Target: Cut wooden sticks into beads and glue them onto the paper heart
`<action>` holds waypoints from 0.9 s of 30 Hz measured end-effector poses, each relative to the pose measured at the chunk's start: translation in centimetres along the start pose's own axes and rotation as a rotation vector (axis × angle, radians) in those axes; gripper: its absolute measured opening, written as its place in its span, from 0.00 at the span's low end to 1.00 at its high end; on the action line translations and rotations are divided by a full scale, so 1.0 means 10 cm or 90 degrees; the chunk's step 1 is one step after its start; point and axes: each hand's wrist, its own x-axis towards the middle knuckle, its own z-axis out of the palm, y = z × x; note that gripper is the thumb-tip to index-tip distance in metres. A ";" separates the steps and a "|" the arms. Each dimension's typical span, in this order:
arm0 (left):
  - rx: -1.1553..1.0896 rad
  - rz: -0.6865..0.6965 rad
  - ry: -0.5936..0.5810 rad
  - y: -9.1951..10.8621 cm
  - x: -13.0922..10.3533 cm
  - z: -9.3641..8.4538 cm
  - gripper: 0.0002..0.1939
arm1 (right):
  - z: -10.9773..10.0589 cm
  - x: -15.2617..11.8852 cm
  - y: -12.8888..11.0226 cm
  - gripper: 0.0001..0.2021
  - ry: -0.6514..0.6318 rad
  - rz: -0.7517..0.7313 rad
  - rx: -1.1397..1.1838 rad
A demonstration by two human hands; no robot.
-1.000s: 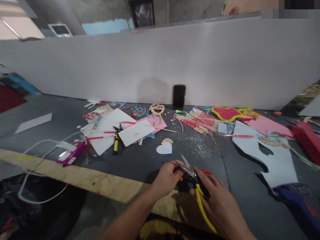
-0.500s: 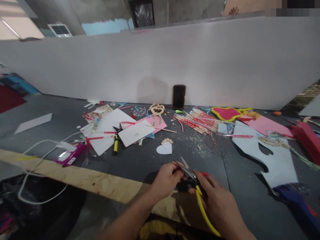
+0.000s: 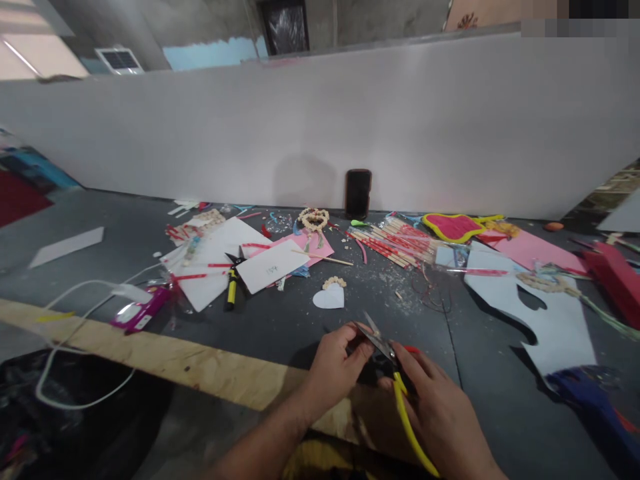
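Near the table's front edge my right hand (image 3: 433, 393) grips scissors (image 3: 383, 343), whose blades are parted and point up and left. A yellow handle or strip (image 3: 411, 427) curves down beside that palm. My left hand (image 3: 340, 363) is closed in a pinch right at the blades; what its fingers hold is too small and dark to make out. Just beyond both hands lies a white paper heart (image 3: 330, 297) with a small beaded piece (image 3: 334, 283) at its upper edge.
A phone (image 3: 358, 193) leans on the white partition (image 3: 225, 133). Left are a white card (image 3: 270, 267), yellow-black pliers (image 3: 231, 288) and a magenta device (image 3: 143, 310) with a cable. Right are red-striped sticks (image 3: 390, 243), cut white paper (image 3: 560, 327) and a blue tool (image 3: 595, 400).
My left hand has shifted slightly to the right, and the scissors and my right hand have moved a little with it. The things on the table have stayed put.
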 end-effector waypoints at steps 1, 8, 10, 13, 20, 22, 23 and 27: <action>-0.006 -0.005 0.001 0.00 0.00 0.00 0.08 | 0.00 0.00 0.00 0.21 0.000 -0.001 0.004; -0.109 -0.093 -0.009 0.07 0.02 -0.01 0.04 | 0.02 -0.05 0.04 0.30 -0.013 -0.013 0.012; -0.143 -0.107 -0.037 0.08 0.03 -0.03 0.03 | 0.03 -0.06 0.05 0.33 -0.013 -0.023 0.018; -0.193 -0.121 -0.093 0.08 0.05 -0.07 0.02 | 0.02 -0.07 0.05 0.33 -0.003 -0.036 0.021; -0.225 -0.163 -0.162 0.11 0.09 -0.10 0.02 | -0.02 -0.04 0.03 0.21 0.031 -0.057 -0.021; -0.223 -0.165 -0.154 0.11 0.09 -0.07 0.02 | -0.01 -0.03 0.04 0.19 0.037 -0.056 -0.026; -0.219 -0.161 -0.145 0.10 0.08 -0.05 0.03 | 0.00 -0.03 0.05 0.18 0.039 -0.056 -0.028; -0.110 -0.078 -0.064 0.08 0.05 0.01 0.05 | 0.02 -0.02 0.07 0.17 0.041 -0.048 -0.044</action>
